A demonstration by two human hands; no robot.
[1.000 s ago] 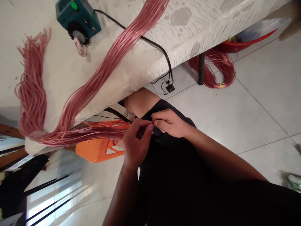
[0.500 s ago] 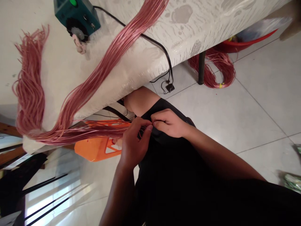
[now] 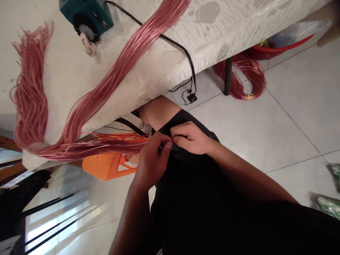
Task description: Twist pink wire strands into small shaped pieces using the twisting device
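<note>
Over my lap my left hand (image 3: pixel 155 156) is closed around the end of a long bundle of pink strands (image 3: pixel 92 148), thumb and forefinger pinched. My right hand (image 3: pixel 192 138) is closed too, its fingertips touching those of my left hand; a tiny bit of strand shows at its pinch. From my left hand the bundle runs left to the table corner, where it bends. One part goes up across the white-covered table, and a frayed, wavy part (image 3: pixel 32 85) lies at the far left.
A green machine (image 3: pixel 87 16) with a black cord (image 3: pixel 183 51) stands on the table (image 3: pixel 79 71). Below are an orange stool (image 3: pixel 102 168), a table leg (image 3: pixel 227 76), a coil of pink strands (image 3: pixel 252 85) tied in yellow, and a red basin (image 3: pixel 271 52).
The view has shifted slightly, so the table and machine sit a little higher and further left. The strand bit at my right fingertips shows less. Both hands keep nearly the same pose.
</note>
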